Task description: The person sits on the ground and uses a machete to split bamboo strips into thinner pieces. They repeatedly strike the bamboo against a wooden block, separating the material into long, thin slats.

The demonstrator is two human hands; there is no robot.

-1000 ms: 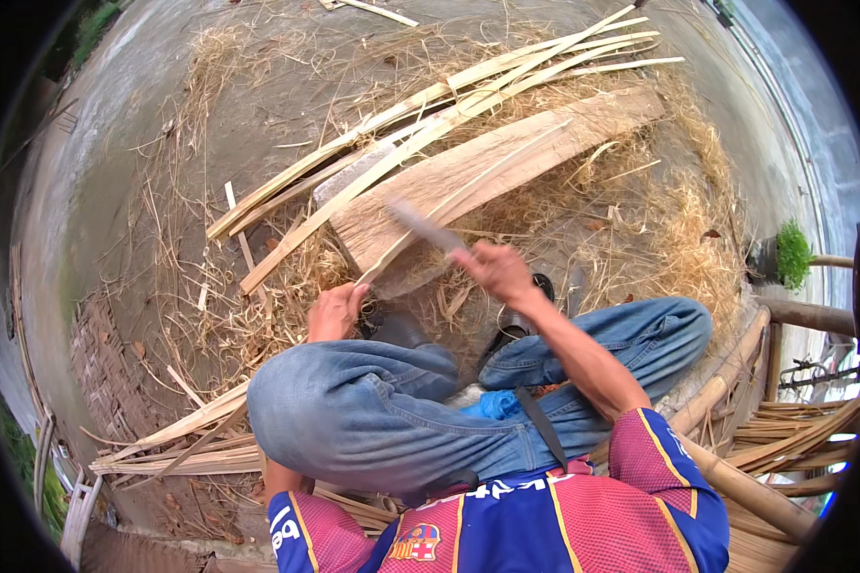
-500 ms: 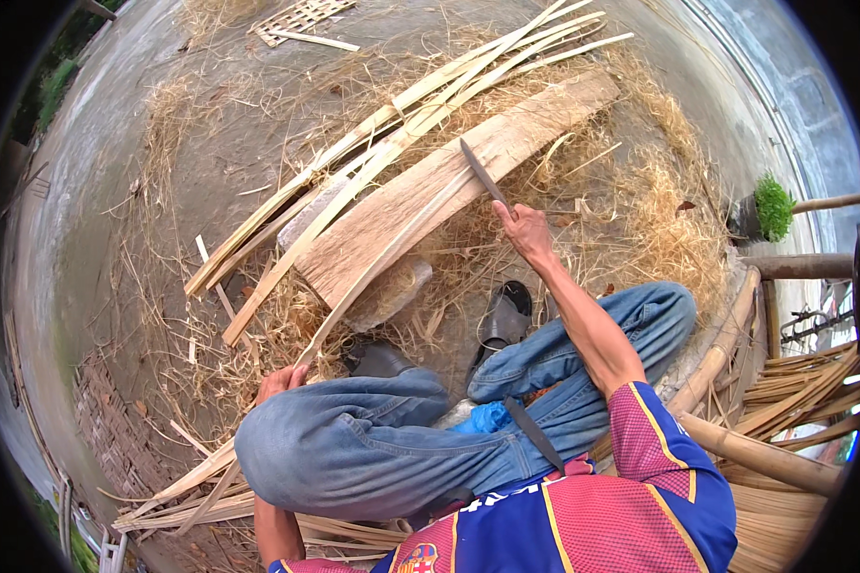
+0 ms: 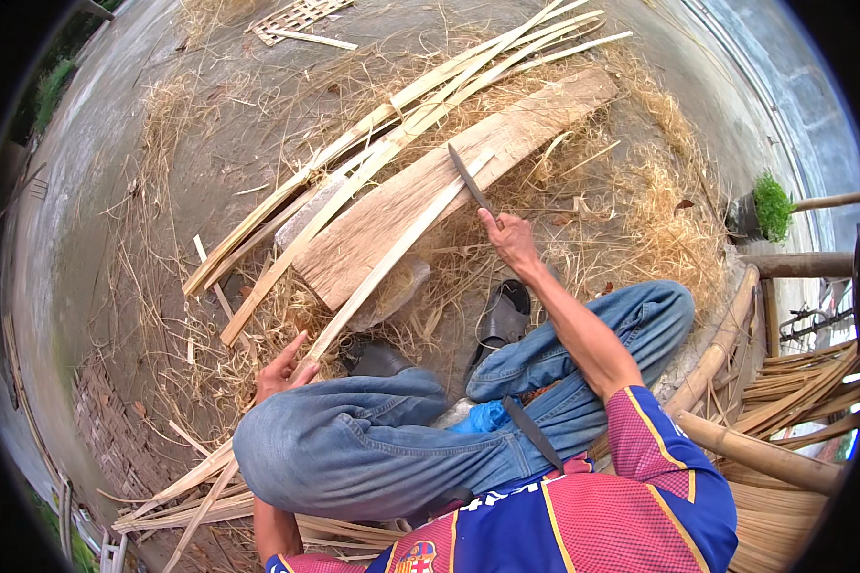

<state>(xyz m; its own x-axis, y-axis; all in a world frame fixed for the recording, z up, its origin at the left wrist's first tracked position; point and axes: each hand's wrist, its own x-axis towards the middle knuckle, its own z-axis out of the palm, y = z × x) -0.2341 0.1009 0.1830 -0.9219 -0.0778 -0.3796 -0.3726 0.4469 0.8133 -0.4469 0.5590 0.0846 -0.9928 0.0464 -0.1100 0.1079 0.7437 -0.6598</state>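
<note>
My right hand (image 3: 511, 241) grips the handle of a long dark knife (image 3: 469, 179), its blade pointing up and away over a wide wooden plank (image 3: 420, 191) on the ground. A thin bamboo strip (image 3: 392, 253) lies slanted across the plank, and my left hand (image 3: 279, 369) holds its near end between thumb and fingers beside my left knee. I sit with jeans-clad knees (image 3: 373, 449) drawn up. A dark sandal (image 3: 503, 320) covers my right foot, below the right hand.
Several long bamboo slats (image 3: 430, 91) lie beyond the plank amid dry shavings (image 3: 640, 210) on concrete ground. More strips (image 3: 191, 487) pile under my left leg. Bamboo poles (image 3: 764, 449) and bundled splints stand at right, near a small green plant (image 3: 772, 202).
My right hand carried the knife up and away from my knees toward the plank's middle. My left hand dropped back along the strip toward my left knee. The view tilted forward.
</note>
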